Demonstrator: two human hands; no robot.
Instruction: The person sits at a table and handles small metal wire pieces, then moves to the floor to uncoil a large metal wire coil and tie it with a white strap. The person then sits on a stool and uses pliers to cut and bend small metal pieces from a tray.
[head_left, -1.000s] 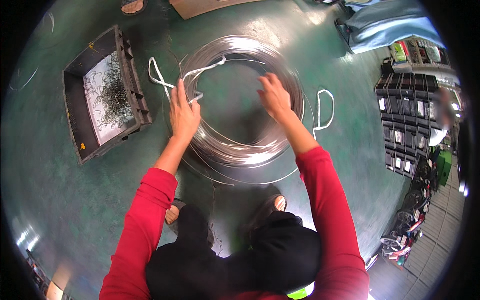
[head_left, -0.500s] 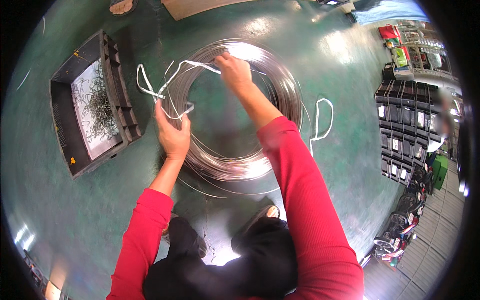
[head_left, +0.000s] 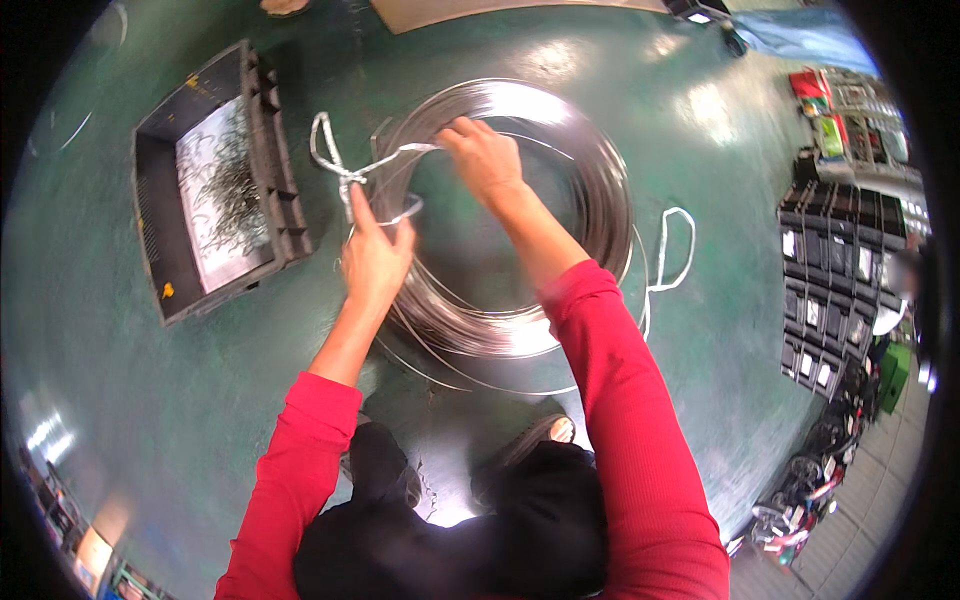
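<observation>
A large coil of silvery wire [head_left: 600,190] lies on the floor before me. A white cord [head_left: 388,160] runs round its left side, with a loop and a crossing or knot standing out to the left. My left hand [head_left: 375,262] holds the cord at the crossing, index fingertip against it and thumb spread by a curled piece of cord; its other fingers are mostly hidden. Above the coil's upper left, my right hand [head_left: 487,163] is closed on the cord, which stretches from the crossing to its fingers. A second white cord loop [head_left: 692,245] sticks out from the coil's right side.
A black plastic crate [head_left: 290,215] with many small bent metal pieces on a white sheet stands at left. Stacked black bins [head_left: 830,270] and a loaded shelf [head_left: 860,115] are at right. A brown board [head_left: 500,12] lies at the far edge. My feet are just below the coil.
The view has shifted, so the coil and crate appear farther right. Both hands stay on the white cord; the cord between them looks straighter and the left loop narrower.
</observation>
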